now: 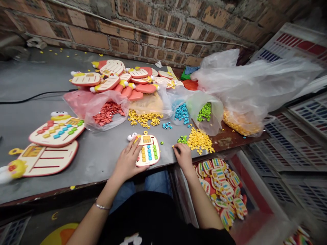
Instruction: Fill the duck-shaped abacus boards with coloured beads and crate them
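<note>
A cream duck-headed toy board [155, 162] lies at the table's front edge, with rows of yellow, blue and green beads in its slots. My left hand [129, 158] holds its left side, fingers over the face and thumb along the lower edge, hiding most of the red row. To the right of the board, my right hand [183, 156] is closed in a pinch just above the table, a tiny yellow piece at its fingertips. Close to it lie a small pile of green beads [182, 139] and a heap of flat yellow pieces [200, 140]. A single green bead [161, 143] sits between board and hand.
Bags of red beads [107, 112], yellow beads [144, 117], blue beads [181, 113] and green beads [204, 111] lie open behind. Boards are stacked left [55, 163] and piled at the back [138, 80]. A box of filled boards [224, 189] stands below, right.
</note>
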The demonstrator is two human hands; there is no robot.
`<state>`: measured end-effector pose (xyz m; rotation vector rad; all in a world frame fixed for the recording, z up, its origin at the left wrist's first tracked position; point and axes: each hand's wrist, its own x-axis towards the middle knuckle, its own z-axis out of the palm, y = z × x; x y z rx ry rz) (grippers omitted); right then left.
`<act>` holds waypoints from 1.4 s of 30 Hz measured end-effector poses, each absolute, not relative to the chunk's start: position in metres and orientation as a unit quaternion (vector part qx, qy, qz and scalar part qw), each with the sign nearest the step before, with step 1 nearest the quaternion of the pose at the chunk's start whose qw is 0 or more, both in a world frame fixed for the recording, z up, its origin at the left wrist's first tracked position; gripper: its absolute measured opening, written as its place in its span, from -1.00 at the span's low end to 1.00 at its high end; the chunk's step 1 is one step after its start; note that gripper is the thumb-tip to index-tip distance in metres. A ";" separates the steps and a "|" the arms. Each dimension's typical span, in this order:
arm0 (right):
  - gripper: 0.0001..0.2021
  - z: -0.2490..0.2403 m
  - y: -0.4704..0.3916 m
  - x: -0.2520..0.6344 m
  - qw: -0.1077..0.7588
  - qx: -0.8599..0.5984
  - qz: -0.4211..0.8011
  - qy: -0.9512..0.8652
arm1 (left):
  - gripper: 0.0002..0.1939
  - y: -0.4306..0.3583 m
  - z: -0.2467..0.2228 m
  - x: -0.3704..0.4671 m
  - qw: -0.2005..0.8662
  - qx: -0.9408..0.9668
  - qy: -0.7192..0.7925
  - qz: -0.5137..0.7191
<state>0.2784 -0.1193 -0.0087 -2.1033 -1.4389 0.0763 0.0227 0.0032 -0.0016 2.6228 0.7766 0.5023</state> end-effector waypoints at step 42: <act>-0.66 0.027 0.091 0.282 -0.049 -0.540 0.513 -0.665 | -0.10 0.007 -0.008 0.022 0.230 0.923 0.269 0.148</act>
